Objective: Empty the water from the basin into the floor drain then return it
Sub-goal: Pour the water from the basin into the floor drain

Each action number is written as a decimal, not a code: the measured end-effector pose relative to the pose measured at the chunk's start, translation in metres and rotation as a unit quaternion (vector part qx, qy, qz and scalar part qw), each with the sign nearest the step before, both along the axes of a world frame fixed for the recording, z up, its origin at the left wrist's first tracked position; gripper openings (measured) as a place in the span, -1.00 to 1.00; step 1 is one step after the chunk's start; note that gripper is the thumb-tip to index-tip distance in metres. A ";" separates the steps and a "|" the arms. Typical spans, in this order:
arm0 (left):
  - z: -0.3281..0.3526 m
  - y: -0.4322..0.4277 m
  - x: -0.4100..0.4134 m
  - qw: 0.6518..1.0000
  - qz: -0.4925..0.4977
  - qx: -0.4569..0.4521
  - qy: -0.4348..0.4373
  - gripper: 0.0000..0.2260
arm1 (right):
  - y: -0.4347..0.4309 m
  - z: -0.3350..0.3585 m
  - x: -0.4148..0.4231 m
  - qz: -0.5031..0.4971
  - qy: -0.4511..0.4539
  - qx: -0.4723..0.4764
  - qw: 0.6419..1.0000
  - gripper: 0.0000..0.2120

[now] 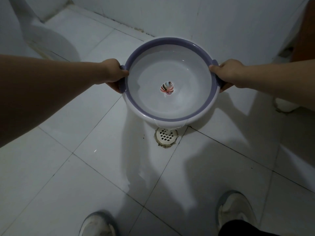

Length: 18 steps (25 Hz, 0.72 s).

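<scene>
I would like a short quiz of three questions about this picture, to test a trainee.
1. True or false: the left hand and the right hand each grip a handle of the basin.
2. The floor drain shows at the basin's: A) near edge; B) far edge; C) left edge.
3. Fill in: the band on the basin's rim is coloured ____.
Key: 1 true; 2 A; 3 purple.
</scene>
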<state>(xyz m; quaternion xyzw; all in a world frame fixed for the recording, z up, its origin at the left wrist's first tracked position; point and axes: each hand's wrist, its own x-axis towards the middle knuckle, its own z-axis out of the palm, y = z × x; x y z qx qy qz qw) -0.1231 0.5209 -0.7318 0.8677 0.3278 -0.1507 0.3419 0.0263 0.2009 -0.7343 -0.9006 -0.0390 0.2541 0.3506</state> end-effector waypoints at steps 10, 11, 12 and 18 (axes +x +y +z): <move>-0.002 0.001 -0.001 1.000 0.003 -0.007 -0.003 -0.73 | -0.001 0.000 0.002 0.007 0.000 -0.013 1.000 -0.44; -0.002 0.000 -0.001 1.000 0.003 -0.008 -0.003 -0.73 | -0.001 0.000 0.002 0.007 0.000 -0.015 1.000 -0.44; -0.001 0.000 -0.001 1.000 0.004 -0.007 -0.004 -0.73 | -0.001 -0.001 0.002 0.007 -0.001 -0.016 1.000 -0.43; 0.001 -0.003 -0.001 1.000 0.001 -0.003 0.000 -0.75 | -0.001 -0.002 0.001 0.004 -0.001 -0.011 1.000 -0.42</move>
